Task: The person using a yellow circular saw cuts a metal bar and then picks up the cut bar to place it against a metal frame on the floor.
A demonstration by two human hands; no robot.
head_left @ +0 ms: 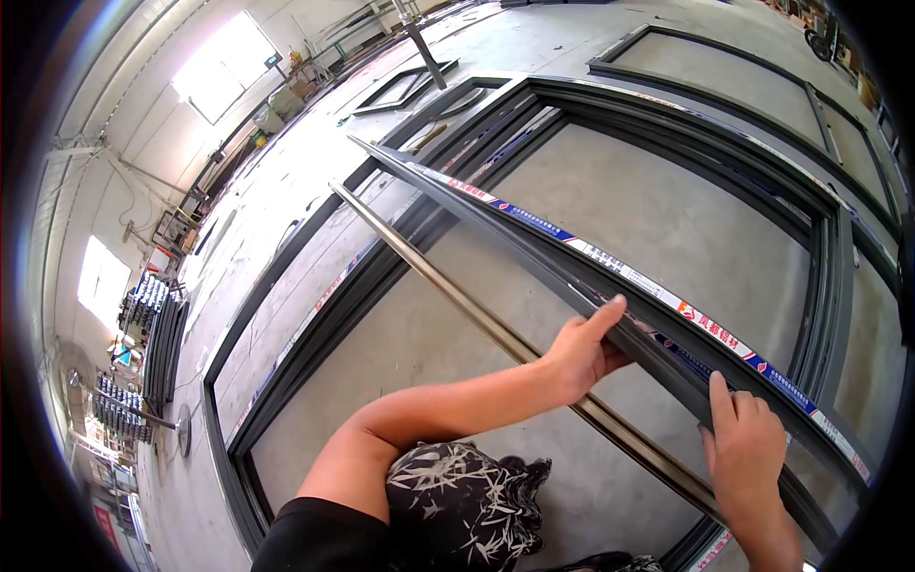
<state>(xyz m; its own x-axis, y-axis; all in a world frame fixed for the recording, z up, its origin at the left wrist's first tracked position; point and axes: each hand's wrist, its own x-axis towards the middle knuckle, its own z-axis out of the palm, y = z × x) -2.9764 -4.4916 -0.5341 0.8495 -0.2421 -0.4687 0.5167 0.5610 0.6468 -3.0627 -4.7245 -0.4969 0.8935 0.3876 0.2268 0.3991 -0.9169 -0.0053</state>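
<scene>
A long dark grey metal profile (534, 259) runs diagonally across the view, and both of my hands are closed on it. My left hand (583, 355) grips it near the middle, thumb on top and the other fingers partly hidden beneath. Further along toward the near right end, my right hand (748, 434) holds the same profile, its fingers over the edge. A strip of printed blue, white and red protective film (610, 262) lies along its far side. Beneath my left forearm passes a thinner bronze-coloured bar (457, 297), roughly parallel to the profile.
A large dark grey window frame (315, 319) lies under the bars. Another frame (710, 84) rests on the concrete floor at the far right, and a small one (405, 88) farther back. At left stand a round-based pole (183, 431) and stacked profiles (164, 353). A metal post (424, 52) rises behind.
</scene>
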